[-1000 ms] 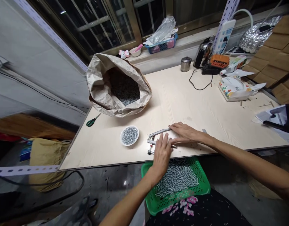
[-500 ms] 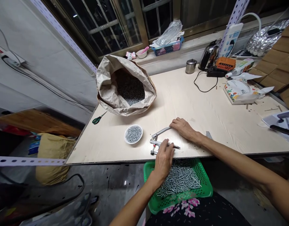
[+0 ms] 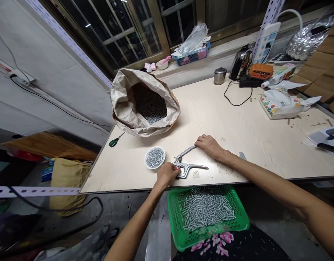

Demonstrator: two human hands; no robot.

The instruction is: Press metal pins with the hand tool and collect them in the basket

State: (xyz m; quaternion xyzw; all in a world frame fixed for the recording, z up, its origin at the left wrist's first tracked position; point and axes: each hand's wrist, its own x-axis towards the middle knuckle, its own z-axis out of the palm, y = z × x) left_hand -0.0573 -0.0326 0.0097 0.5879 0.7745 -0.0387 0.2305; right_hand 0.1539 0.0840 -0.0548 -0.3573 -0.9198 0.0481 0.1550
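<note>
A pair of silver spring-loaded hand pliers (image 3: 189, 167) lies on the wooden table near its front edge, handles spread apart. My right hand (image 3: 210, 146) is closed round the end of its upper handle. At the pliers' head, next to a small red part, the fingers of my left hand (image 3: 166, 174) are pinched together; they cover the jaws, and what they hold is hidden. Just beyond that hand stands a white bowl (image 3: 154, 158) of small metal screw-like pieces. A green basket (image 3: 175, 232) with many more such pieces is below the table edge, by my lap.
A large paper sack (image 3: 120, 119) of similar metal pieces stands open at the back left of the table (image 3: 210, 119). Green-handled scissors (image 3: 114, 141) lie left of it. Farther right are a metal canister (image 3: 220, 76), a kettle (image 3: 240, 63), an orange battery (image 3: 261, 71) and a tissue pack (image 3: 278, 105).
My left hand has moved left from over the lower handle to the head of the pliers, with its fingers now pinched. My right hand has stayed on the upper handle.
</note>
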